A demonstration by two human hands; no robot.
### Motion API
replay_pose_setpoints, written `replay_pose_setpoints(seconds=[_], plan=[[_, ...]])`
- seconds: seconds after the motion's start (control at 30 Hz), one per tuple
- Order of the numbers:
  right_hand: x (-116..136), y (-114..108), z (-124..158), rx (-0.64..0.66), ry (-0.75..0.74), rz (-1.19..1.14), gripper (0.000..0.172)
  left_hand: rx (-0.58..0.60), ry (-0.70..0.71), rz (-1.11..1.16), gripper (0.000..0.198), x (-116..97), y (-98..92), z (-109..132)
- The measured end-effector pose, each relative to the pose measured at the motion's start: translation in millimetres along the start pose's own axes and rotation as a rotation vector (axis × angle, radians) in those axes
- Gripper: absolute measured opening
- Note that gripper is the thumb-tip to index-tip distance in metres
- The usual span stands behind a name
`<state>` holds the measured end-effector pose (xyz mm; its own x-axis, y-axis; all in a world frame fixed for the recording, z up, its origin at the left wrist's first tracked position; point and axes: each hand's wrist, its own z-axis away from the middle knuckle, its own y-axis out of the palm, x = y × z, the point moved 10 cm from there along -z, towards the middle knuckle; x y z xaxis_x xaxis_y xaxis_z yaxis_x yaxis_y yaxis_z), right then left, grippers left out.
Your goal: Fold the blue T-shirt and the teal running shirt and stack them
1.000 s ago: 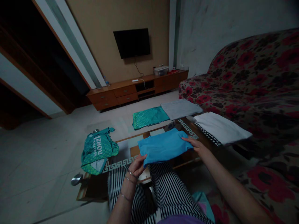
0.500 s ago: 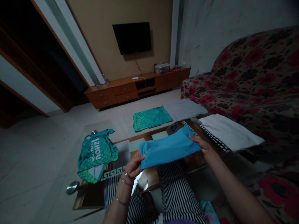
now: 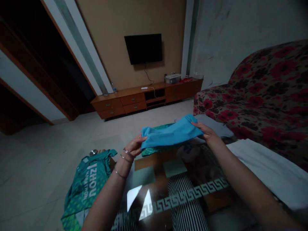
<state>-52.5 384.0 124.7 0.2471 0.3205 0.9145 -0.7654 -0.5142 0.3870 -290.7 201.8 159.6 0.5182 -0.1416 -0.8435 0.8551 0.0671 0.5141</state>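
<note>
A folded bright blue cloth (image 3: 171, 133) hangs in the air over the far side of a glass-topped coffee table (image 3: 192, 192). My left hand (image 3: 135, 147) pinches its left end and my right hand (image 3: 206, 131) grips its right end, both arms stretched forward. Under the blue cloth lies a folded teal patterned cloth (image 3: 154, 150), mostly hidden by it. A folded grey cloth (image 3: 218, 128) lies just right of that, beyond my right hand.
A crumpled teal shirt with white lettering (image 3: 88, 187) lies on the table's left end. A folded white cloth (image 3: 269, 171) lies at the right. A floral sofa (image 3: 264, 99) fills the right side. A wooden TV cabinet (image 3: 146, 96) and a wall TV (image 3: 143, 48) stand across the tiled floor.
Both hands have carried the blue cloth up off the near part of the table and forward, over the teal folded cloth. The camera has moved closer to the table.
</note>
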Motion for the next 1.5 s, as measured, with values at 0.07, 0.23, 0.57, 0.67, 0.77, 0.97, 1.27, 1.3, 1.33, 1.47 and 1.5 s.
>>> replay_pose_setpoints(seconds=[0.07, 0.23, 0.57, 0.67, 0.77, 0.97, 1.27, 1.3, 1.33, 1.47, 1.5], plan=[[9, 0, -43, -0.018, -0.035, -0.024, 0.041, 0.034, 0.057, -0.046, 0.045, -26, -12.6, -31], [-31, -15, -110, -0.024, -0.038, 0.037, 0.043, -0.003, 0.123, -0.147, 0.071, -26, -64.0, -79], [-159, -63, -131, -0.038, 0.274, 0.294, 0.045, -0.326, -0.113, -0.129, 0.078, 100, -188.4, -87], [-159, -67, -133, -0.059, 0.271, 0.299, 0.044, -0.401, -0.086, -0.156, 0.080, 100, -195.2, -89], [-157, -67, -131, -0.073, 0.272, 0.277, 0.041, -0.455, -0.070, -0.224, 0.092, 95, -195.9, -87], [-142, -66, -126, -0.077, 0.110, 0.405, 0.040, -0.509, -0.023, -0.310, 0.104, 84, -196.1, -73], [-114, -72, -102, -0.319, -0.019, 1.462, 0.064, -0.568, -0.072, -0.715, 0.092, 98, -195.6, -45], [-109, -70, -100, -0.328, -0.024, 1.540, 0.061, -0.566, -0.094, -0.805, 0.090, 98, -195.5, -40], [-103, -67, -101, -0.332, -0.034, 1.604, 0.055, -0.558, -0.118, -0.904, 0.086, 97, -195.3, -36], [-84, -44, -129, -0.270, -0.159, 1.715, 0.035, -0.530, -0.168, -1.375, 0.062, 77, -194.9, -34], [-82, -38, -143, -0.247, -0.181, 1.718, 0.035, -0.537, -0.157, -1.496, 0.055, 68, -193.5, -39]])
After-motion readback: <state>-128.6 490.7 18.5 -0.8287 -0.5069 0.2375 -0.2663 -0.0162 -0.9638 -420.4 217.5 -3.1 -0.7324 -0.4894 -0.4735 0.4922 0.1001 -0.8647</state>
